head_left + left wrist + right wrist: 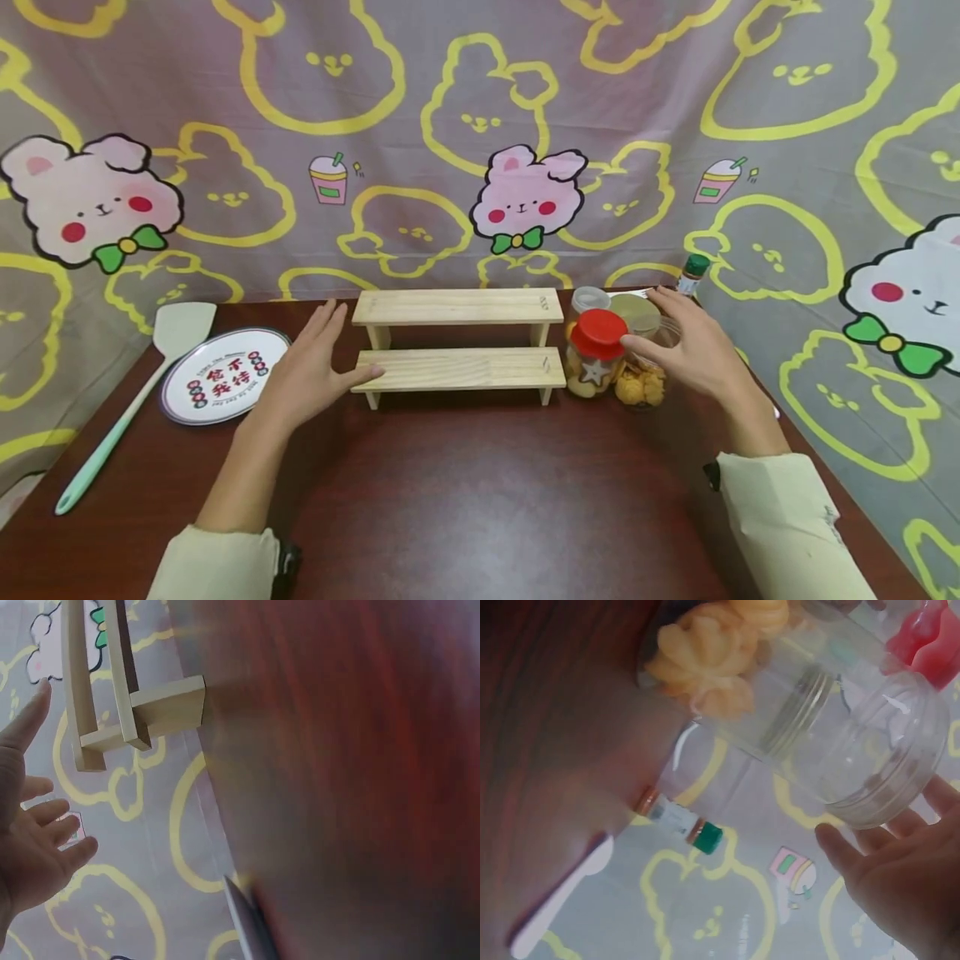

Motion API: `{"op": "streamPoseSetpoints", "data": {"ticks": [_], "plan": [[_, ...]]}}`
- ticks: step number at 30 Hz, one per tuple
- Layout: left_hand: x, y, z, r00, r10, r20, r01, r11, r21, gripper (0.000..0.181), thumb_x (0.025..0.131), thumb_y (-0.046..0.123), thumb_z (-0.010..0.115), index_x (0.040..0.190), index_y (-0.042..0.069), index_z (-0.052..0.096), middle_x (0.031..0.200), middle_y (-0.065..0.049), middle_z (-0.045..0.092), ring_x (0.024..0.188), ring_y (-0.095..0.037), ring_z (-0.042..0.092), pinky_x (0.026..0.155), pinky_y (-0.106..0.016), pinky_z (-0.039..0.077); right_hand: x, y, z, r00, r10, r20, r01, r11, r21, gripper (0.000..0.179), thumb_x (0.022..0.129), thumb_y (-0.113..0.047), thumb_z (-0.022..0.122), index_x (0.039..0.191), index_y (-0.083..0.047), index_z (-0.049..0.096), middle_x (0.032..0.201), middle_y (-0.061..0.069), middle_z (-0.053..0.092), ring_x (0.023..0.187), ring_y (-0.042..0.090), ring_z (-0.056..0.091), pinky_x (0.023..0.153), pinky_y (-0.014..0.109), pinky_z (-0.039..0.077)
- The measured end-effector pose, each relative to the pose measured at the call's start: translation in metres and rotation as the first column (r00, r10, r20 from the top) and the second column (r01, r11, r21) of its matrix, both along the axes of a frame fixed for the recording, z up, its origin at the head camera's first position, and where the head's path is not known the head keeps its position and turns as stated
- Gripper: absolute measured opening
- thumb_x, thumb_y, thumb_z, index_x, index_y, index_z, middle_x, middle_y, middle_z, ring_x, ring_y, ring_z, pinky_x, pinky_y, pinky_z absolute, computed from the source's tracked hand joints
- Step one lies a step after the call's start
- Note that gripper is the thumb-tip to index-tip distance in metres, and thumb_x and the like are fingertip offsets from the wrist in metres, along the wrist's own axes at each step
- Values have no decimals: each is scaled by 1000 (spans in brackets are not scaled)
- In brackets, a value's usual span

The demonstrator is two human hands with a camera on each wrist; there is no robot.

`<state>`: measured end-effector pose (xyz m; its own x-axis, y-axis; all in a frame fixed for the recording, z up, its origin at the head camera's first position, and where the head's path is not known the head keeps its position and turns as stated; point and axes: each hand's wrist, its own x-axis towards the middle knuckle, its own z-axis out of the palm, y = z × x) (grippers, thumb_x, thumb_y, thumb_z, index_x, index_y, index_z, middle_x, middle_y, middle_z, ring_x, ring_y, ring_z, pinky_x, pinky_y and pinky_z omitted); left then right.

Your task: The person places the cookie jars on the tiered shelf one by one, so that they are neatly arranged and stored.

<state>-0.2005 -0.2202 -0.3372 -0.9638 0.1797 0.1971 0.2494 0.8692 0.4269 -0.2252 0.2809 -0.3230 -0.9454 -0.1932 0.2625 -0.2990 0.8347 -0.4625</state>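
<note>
A two-step wooden rack (pixel 457 371) stands near the back of the table. My left hand (pixel 303 375) is raised by the rack's left end, its fingers extended and holding nothing. The left wrist view also shows this hand (pixel 37 840) with its fingers spread. On the rack's right side several clear jars are grouped, among them a red-lidded jar (pixel 592 362) of cookies and a jar of yellow cookies (pixel 640 385). My right hand (pixel 697 346) reaches over this group, thumb near the red lid. In the right wrist view its loosely bent fingers lie beside a clear lid (pixel 885 761); contact is unclear.
An oval plate (pixel 225 350) with red lettering lies at the left, beside a turner (pixel 135 400) with a pale green handle. A green-capped bottle (pixel 692 273) stands at the back right. A slim white thing (pixel 562 900) lies near the right edge. Patterned cloth hangs behind.
</note>
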Motion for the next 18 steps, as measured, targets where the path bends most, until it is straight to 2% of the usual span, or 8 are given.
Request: {"op": "streamPoseSetpoints", "data": {"ticks": [7,11,14,18], "plan": [[2,-4,-10,995,-17,94,-2,980,201,110,89,49,77,160,-3,12,167,-21,10,152,-40,12,120,-64,19,2,8,-7,999,-29,37,34,992,-120,89,86,-47,80,155,-6,41,161,20,31,146,43,29,111,72,29],[3,-6,-16,983,-58,172,-2,945,327,108,90,46,76,162,1,9,168,-18,9,149,-45,20,120,-62,24,5,12,-10,998,-29,49,36,987,-154,89,85,-44,82,156,-8,41,160,20,34,144,44,31,109,73,31],[4,-7,-20,975,-83,206,-8,914,405,104,92,43,75,163,4,10,168,-17,11,144,-51,26,118,-61,29,6,15,-12,998,-27,49,35,985,-171,89,85,-42,83,156,-9,41,158,20,37,143,44,33,108,73,32],[4,-10,-27,967,-103,233,-16,889,458,100,93,43,73,163,5,11,167,-18,12,145,-50,24,119,-60,28,6,17,-12,998,-23,62,34,983,-183,88,84,-41,84,155,-8,42,157,20,39,143,43,33,109,71,32]]}}
